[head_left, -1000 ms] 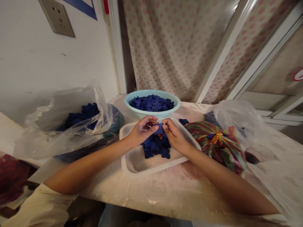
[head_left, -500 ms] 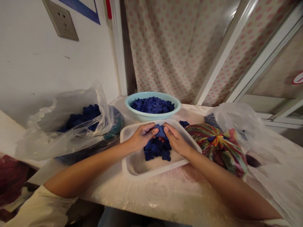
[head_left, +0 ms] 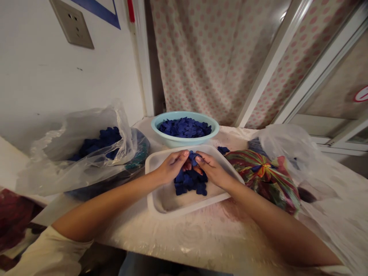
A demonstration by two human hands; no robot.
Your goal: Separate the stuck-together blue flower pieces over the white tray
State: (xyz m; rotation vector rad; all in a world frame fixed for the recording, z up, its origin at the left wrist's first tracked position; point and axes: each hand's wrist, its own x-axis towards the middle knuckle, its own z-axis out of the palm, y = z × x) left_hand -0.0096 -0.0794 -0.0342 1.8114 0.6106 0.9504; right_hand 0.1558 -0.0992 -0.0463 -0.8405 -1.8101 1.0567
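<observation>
Bench: pale; I see the person's arms reach over it.
White tray: at the clock's centre.
Blue pile: cut-out shapes, lying inside the tray.
Left hand: from eight o'clock, fingers pinched at a small blue piece.
Right hand: from four o'clock, fingers closed on that same piece, above the pile.
Knotted bundle: multicoloured, three o'clock.
Clear bag: nine o'clock.
Basin: twelve o'clock, heaped blue.

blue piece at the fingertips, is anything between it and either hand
Nothing visible stands in the way: the left hand and right hand both have fingers on the blue piece, above the blue pile in the white tray.
</observation>
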